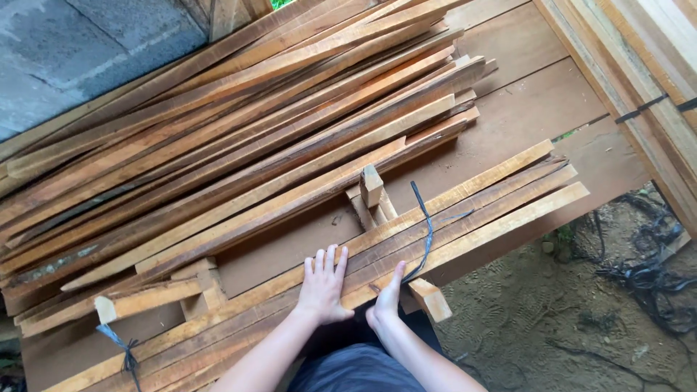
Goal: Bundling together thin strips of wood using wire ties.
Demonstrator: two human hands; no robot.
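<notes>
1. The left hand (323, 284) lies palm down with its fingers (331, 261) spread and released on the near bundle of wooden slats (465, 210), seemingly pressing the stack flat so the slats stay aligned.
2. The right hand (385, 303) rests on the same bundle just beside the left, thumb raised against a dark strap (425, 232); its fingers are mostly hidden, so I cannot tell whether they are clenched on the strap.
3. The strap curves up over the slats, apparently to bind them together.
4. The bundle sits across short wooden blocks (371, 187), which lift it off the worktop (523, 109), likely leaving room for strapping underneath.
5. A second dark strap (120, 347) hangs at the bundle's left end.
6. Farther back, a large loose heap of slats (239, 123) lies diagonally.
7. Bare dirt ground (581, 319) lies to the right.
</notes>
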